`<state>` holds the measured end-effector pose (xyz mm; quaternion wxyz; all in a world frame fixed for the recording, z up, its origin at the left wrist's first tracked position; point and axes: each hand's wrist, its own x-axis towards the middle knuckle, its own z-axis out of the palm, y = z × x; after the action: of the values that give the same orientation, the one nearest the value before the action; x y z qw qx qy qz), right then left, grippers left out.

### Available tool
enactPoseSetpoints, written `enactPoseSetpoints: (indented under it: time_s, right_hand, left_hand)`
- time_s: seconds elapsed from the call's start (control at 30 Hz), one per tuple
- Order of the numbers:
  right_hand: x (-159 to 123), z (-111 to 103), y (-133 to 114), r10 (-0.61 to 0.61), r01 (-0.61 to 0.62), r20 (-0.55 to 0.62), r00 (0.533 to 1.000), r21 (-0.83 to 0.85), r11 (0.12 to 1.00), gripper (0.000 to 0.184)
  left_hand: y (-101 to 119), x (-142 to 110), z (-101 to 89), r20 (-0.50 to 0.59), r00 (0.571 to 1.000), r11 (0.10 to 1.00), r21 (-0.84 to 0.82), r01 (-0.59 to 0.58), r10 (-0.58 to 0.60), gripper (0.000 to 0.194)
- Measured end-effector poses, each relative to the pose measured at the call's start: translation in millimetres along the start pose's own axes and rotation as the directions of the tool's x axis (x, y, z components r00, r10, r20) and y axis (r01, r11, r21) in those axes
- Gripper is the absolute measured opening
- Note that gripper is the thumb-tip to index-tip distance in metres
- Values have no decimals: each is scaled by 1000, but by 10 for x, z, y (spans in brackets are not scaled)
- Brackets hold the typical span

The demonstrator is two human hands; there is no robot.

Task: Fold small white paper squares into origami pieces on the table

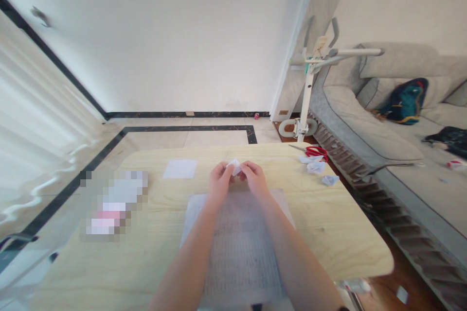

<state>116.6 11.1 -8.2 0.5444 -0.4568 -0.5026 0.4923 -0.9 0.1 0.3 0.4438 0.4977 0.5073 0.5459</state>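
A small piece of folded white paper [234, 166] is pinched between my two hands above the far middle of the table. My left hand [220, 178] grips its left side with thumb and fingers. On the right side, my right hand [254, 176] holds it the same way. Beneath my forearms lies a large greyish printed sheet [242, 248]. To the left of my hands rests a flat white sheet of paper [180, 169]. The exact folds of the held paper are too small to make out.
Red-handled scissors [315, 152] lie at the table's far right edge, beside several folded white paper pieces [315, 167]. A blurred-out item [116, 204] is on the left of the wooden table [339, 233]. A grey sofa [379, 131] and white exercise equipment [306, 92] stand beyond.
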Motion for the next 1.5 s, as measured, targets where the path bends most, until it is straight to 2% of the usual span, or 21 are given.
enactPoseSetpoints:
  time_s: [0.17,0.27,0.43,0.53,0.7,0.83,1.07,1.2,1.37,1.5]
  right_hand:
    - [-10,13,16,-11,11,25,1000,-11,1000,28]
    - [-16,10,15,-11,11,53,999,7,1000,29]
    - [-14,-13,-1,-5,5,18,1000,34,999,32]
    - [-20,-14,-2,-36,36,15,999,27,999,32]
    - [-51,17,20,-53,55,56,997,-50,997,29]
    - [-51,19,27,-23,23,21,1000,-1,1000,30]
    - [-29,-6,31,-42,42,-22,999,1,999,30]
    - [-23,-5,66,-40,39,-17,999,-69,997,24]
    - [-18,-3,64,-47,46,-13,999,-46,998,25]
    - [-22,-4,45,-34,34,-19,999,-41,999,25]
  left_hand:
    - [59,-31,0,73,997,1000,-2,-8,8,30]
    - [43,-39,10,63,998,999,-39,16,-13,30]
    - [-2,-22,-26,56,998,987,-160,-4,13,34]
    - [-7,-22,-39,70,997,990,-135,-34,43,34]
    - [0,-33,-1,55,998,999,-17,-30,31,30]
    - [-1,-25,1,48,998,999,41,-33,31,33]
    - [-21,-14,-20,58,998,999,28,-32,30,37]
    - [-3,-17,-8,25,1000,1000,-10,8,-8,36]
    - [19,-18,-7,-24,998,997,-67,48,-50,31]
    - [32,-12,-18,-32,999,1000,-21,23,-23,29]
